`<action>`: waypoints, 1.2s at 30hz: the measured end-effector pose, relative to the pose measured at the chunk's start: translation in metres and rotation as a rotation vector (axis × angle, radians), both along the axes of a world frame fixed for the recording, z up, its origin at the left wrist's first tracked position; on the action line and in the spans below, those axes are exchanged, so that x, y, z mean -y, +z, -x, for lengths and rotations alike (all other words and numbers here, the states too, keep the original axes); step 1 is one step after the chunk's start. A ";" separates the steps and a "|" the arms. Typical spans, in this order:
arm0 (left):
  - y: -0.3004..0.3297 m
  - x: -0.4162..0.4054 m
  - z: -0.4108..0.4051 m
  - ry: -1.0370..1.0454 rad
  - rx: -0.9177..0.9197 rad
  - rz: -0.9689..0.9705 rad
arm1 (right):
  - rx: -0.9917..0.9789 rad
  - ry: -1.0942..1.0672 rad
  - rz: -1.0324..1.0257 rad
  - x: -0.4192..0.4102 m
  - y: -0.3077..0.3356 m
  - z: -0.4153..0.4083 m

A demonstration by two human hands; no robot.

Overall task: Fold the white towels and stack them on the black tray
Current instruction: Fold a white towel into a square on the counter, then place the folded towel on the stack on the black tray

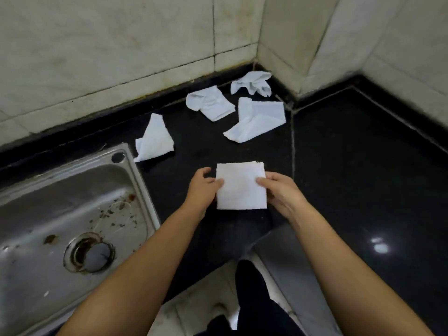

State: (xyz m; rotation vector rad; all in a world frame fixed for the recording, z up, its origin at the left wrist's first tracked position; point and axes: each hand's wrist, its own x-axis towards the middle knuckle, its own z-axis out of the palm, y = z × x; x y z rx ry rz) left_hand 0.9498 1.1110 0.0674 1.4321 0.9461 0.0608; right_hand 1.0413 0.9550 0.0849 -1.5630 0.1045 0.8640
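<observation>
Fingers of left hand [202, 187] and right hand [281, 190] pinching folded towel's [241, 187] side edges.

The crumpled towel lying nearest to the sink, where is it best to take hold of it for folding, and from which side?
Probably by its pointed upper corner, reached from above: the crumpled towel narrows to a peak toward the wall and widens toward the sink, so lifting the peak should let it hang open. Both hands now hold the folded towel.

My two forearms come in bare from the bottom of the frame, no sleeves, watch or rings on the left hand [202, 187] or right hand [282, 190]. Dark trousers [252, 294] show at bottom centre.
</observation>
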 end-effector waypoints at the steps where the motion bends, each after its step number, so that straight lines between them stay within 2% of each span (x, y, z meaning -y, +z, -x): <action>1: 0.003 0.010 0.002 -0.052 -0.007 0.001 | -0.046 -0.076 -0.049 0.016 0.001 0.013; 5: 0.012 0.069 0.014 -0.307 -0.021 0.049 | -0.144 -0.370 -0.091 0.091 -0.001 0.068; 9: 0.019 0.159 0.022 -0.584 -0.003 0.117 | -0.076 -0.632 -0.073 0.186 0.000 0.123; 15: 0.026 0.320 0.059 -0.993 -0.024 0.120 | -0.004 -1.019 -0.101 0.330 0.006 0.235; 20: 0.028 0.463 0.133 -1.295 -0.002 0.121 | 0.019 -1.311 -0.109 0.439 0.010 0.358; 25: 0.028 0.633 0.252 -1.599 0.011 0.155 | 0.061 -1.584 -0.058 0.570 0.021 0.508; 30: 0.044 0.770 0.354 -1.792 0.067 0.229 | 0.115 -1.779 -0.028 0.678 0.039 0.623; 36: 0.067 0.901 0.393 -1.854 0.179 0.216 | 0.208 -1.857 0.040 0.798 0.055 0.665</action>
